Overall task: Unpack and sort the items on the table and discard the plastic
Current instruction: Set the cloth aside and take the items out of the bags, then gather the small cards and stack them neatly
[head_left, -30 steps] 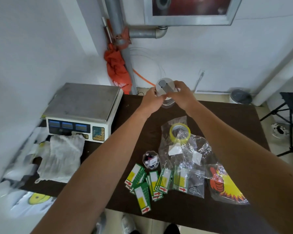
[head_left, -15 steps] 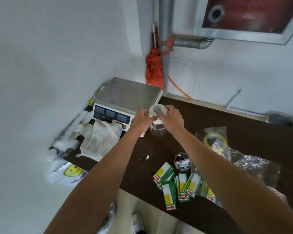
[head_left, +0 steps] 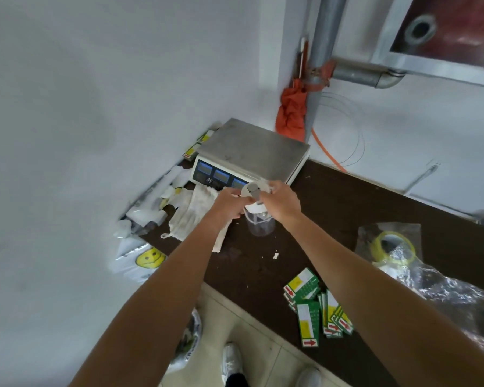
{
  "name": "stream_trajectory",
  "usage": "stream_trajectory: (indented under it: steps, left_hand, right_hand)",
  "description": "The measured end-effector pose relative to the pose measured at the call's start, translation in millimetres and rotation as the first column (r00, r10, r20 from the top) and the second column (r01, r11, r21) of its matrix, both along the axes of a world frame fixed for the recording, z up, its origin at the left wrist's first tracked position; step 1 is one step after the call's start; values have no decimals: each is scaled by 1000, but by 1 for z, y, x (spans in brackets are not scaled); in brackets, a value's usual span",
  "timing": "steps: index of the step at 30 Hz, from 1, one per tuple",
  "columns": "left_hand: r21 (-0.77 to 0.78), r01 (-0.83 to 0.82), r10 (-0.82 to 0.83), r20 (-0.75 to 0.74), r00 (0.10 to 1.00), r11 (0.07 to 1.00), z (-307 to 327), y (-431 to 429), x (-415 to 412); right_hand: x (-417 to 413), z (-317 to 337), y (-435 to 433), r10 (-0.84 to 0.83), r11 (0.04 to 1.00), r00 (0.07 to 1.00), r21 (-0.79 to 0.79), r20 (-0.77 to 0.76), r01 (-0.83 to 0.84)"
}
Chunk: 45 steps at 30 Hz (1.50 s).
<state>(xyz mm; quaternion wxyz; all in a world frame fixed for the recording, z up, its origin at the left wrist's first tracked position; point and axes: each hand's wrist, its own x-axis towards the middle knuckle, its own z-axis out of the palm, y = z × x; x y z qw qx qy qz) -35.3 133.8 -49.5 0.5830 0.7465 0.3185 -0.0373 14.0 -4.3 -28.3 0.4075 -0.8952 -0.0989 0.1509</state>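
a: since a second ago both hands have carried the little container leftward, away from the tape and the bags. it now hangs in front of the scale (head_left: pixel 249 152).

b: and the fingers?

a: the left hand (head_left: pixel 229 203) has its fingers curled, pinching the left rim of the white lid (head_left: pixel 253 189). the right hand (head_left: pixel 281 203) is curled on the right rim, close to the grey tab on top. the clear container (head_left: pixel 260 224) hangs just below both hands, between the wrists.

b: is it resting on the table?

a: i cannot tell. it sits over the dark table (head_left: pixel 347 208), just beside the white cloth (head_left: pixel 190 210).

b: how would you do this step well?

a: my judgement: drop one hand to grip the clear body while the other works the lid. with both on the lid there is nothing to pull against. keep it upright too, in case something small is inside; i cannot make out the contents.

b: farther out?

a: the green tags (head_left: pixel 316 305) lie near the front edge. the yellow tape roll (head_left: pixel 394 245) rests on the crumpled plastic bags (head_left: pixel 444 289) at right, well apart from the hands. those look unsorted, and the plastic is not yet discarded.
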Motion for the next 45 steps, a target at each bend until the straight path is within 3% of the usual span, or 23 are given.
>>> stream_trajectory:
  steps: [7, 12, 21, 28, 34, 39, 45]
  left_hand:
    - [24, -24, 25, -70, 997, 999, -9, 31, -15]
    - [18, 8, -6, -79, 997, 1000, -20, 41, -19]
    - [116, 171, -165, -55, 985, 978, -12, 42, -5]
    - [235, 248, -248, -32, 968, 940, -7, 36, 14]
    - [257, 134, -168, 112, 979, 957, 5, 9, 32]
    - [283, 196, -251, 173, 952, 939, 10, -28, 49]
    - [250, 324, -360, 118, 925, 913, 0, -86, 57]
  right_hand:
    - [-15, -13, 26, 44, 999, 993, -6, -106, -45]
    - [-18, -16, 32, 71, 996, 993, -40, -91, -75]
    - [-16, -12, 30, 45, 992, 993, -110, -107, -56]
    - [-11, -7, 22, -35, 998, 994, -64, -108, 28]
    - [-1, -3, -4, -77, 997, 990, -30, -116, 74]
    - [12, -3, -44, -75, 996, 995, -55, -66, 72]
    - [26, -9, -108, -96, 993, 989, -85, -111, 87]
